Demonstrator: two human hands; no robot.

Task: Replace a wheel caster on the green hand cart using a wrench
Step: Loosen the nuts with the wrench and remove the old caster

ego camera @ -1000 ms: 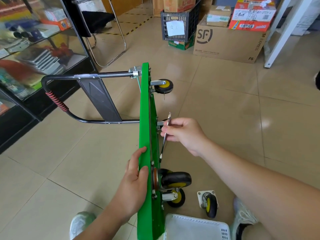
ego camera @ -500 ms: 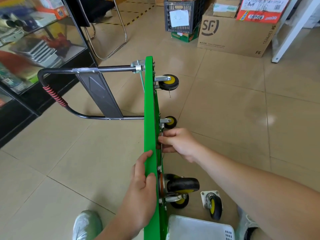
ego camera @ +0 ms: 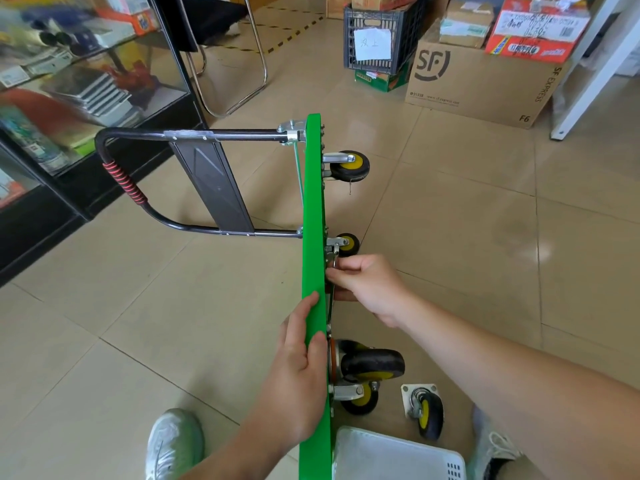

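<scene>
The green hand cart [ego camera: 313,209] stands on its side edge, its black handle [ego camera: 145,202] folded out to the left and its casters facing right. My left hand [ego camera: 298,362] grips the deck's top edge near me. My right hand [ego camera: 367,285] holds a metal wrench [ego camera: 331,261] flat against the underside, its head at the mount of a small yellow-hubbed caster [ego camera: 347,243]. Another caster [ego camera: 349,166] sits at the far end, and two more [ego camera: 372,365] are close to me. A loose caster [ego camera: 426,410] with its plate lies on the floor at right.
A white plastic basket [ego camera: 398,455] sits at the bottom by my shoes. A glass display cabinet [ego camera: 69,98] runs along the left. A chair frame [ego camera: 235,64], a black crate [ego camera: 377,36] and cardboard boxes [ego camera: 481,81] stand behind the cart on the tiled floor.
My right hand has swung the wrench down from standing out from the cart to lying flat against the underside. My left hand kept its grip on the deck edge.
</scene>
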